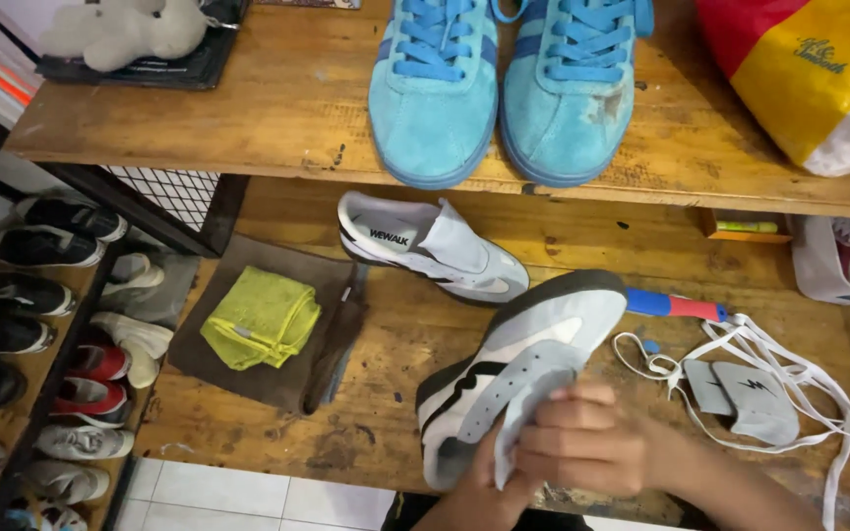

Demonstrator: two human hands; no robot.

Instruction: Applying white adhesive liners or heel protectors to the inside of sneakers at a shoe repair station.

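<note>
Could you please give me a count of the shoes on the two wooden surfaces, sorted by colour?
Blue suede shoes on the upper shelf: 2
Grey-and-white shoes: 2, one lying on the bench, one held in both hands
Total: 4

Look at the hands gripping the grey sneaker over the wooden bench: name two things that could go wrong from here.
The white laces lie loose beside the right hand, trailing toward the bench edge; a sleeve could drag them off. The grey sneaker, gripped at its heel end by the right hand and left hand, points at its twin; a swing might knock that.
</note>
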